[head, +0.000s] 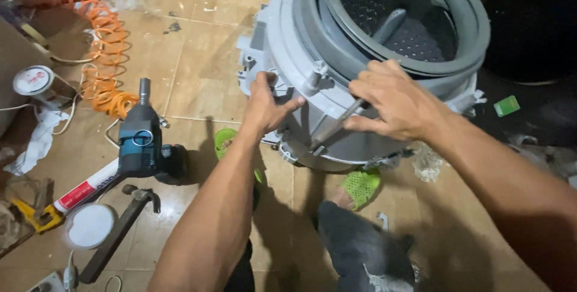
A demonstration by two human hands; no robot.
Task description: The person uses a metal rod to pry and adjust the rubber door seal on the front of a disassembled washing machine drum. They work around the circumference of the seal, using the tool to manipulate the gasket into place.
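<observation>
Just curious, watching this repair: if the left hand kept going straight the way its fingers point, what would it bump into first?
The left hand points up at the grey washer tub and already seems to touch its plastic wall near a clip, so the tub comes first. Depth is hard to judge.

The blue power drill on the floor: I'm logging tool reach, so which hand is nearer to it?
Left. The left hand rests on the grey washer tub, to the right of the drill. The right hand grips a metal tool farther right.
</observation>
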